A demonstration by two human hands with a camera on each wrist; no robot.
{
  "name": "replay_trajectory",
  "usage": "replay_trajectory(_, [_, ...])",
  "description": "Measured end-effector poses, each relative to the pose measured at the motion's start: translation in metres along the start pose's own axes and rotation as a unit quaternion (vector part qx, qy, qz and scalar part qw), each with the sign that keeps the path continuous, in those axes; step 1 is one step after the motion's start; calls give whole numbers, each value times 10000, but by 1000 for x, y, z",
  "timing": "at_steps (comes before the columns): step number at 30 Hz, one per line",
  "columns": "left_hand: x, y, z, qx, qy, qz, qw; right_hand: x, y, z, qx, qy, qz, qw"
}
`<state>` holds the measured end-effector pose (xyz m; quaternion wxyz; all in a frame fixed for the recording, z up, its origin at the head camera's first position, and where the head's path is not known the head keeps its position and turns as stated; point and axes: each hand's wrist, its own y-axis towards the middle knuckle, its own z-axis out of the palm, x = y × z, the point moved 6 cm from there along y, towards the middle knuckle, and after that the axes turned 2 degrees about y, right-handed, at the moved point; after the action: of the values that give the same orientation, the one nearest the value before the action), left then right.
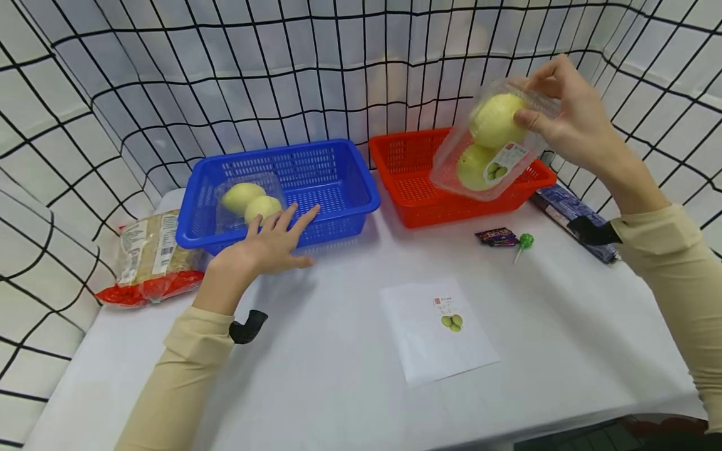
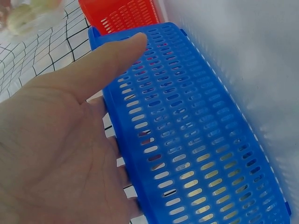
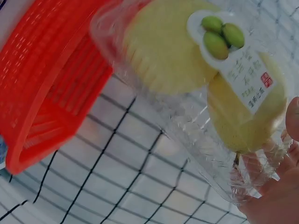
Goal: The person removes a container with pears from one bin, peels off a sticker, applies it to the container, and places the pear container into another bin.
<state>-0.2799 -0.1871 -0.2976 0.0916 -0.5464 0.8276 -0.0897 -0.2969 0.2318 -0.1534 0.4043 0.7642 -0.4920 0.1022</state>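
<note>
Two pale fruits fill the clear pack pinched by the right hand, held high probably to clear the red basket near that grip; the left hand spreads wide at the blue basket's rim.

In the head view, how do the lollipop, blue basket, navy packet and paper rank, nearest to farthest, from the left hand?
1. Blue basket: right at the left hand.
2. Paper: to the hand's right, closer to the camera.
3. Lollipop: farther right.
4. Navy packet: right of the lollipop.
</note>
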Motion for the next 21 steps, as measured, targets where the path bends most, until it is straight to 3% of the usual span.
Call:
replay_trajectory(4, [7,1,2,-64,15,-47,10000,-29,33,4,121,-638,105,9978])
replay_trajectory(9, [11,4,7,-108,-10,-56,9999,-60,62,17,621,-1187,162,9909])
replay_trajectory(12, [8,4,9,-57,-20,-76,10000,-77,73,27,1137,-1766,103,9776])
replay_trajectory(17, [2,1,9,-7,10,-122,9999,-101,81,50,2086,-2565,-266,9434])
replay_trajectory(21, [2,-2,11,16,43,-208,9998,-114,84,68,2440,-2484,-369,9367])
